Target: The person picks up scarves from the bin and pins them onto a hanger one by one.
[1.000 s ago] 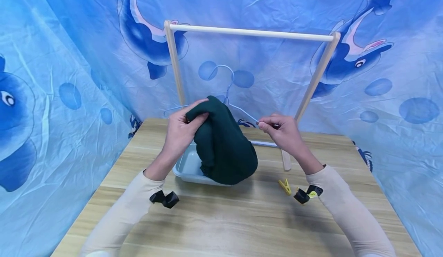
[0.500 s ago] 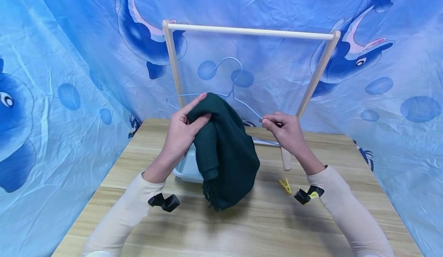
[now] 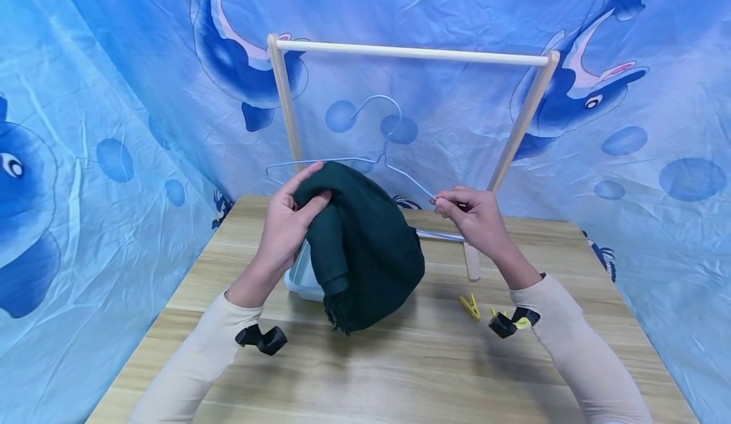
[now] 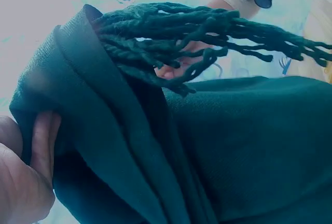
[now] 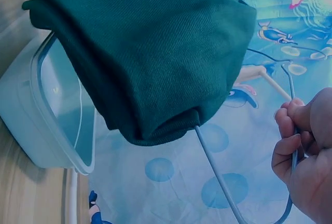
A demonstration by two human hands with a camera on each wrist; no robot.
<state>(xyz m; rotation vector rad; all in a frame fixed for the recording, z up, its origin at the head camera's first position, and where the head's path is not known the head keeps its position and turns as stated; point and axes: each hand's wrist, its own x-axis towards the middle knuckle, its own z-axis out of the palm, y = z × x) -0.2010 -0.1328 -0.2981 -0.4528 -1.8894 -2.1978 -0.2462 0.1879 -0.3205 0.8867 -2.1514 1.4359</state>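
Looking from the head view, we find the left hand (image 3: pixel 285 221) pinching the upper left of a dark green cloth (image 3: pixel 374 246), thumb in front. The right hand (image 3: pixel 474 218) grips the right end of a wire hanger (image 3: pixel 408 174), hook up, long axis running left to right. The cloth hangs between the hands, sloping down rightward from the pinch, its fringe (image 3: pixel 337 313) lowest; a pale blue tub (image 3: pixel 305 284) stands partly behind it on the table (image 3: pixel 365 386). The left hand is nearer, touching the cloth; the right is apart from it.

From the left wrist, we see the cloth bunched at the thumb and spreading away from that grip, fringe across the top.

From the right wrist, we see fingers curled round the wire. The hanger's lower bar meets the cloth's edge and vanishes; whether through a fold or behind, we cannot tell. On that, we judge, any shift of cloth along hanger depends.
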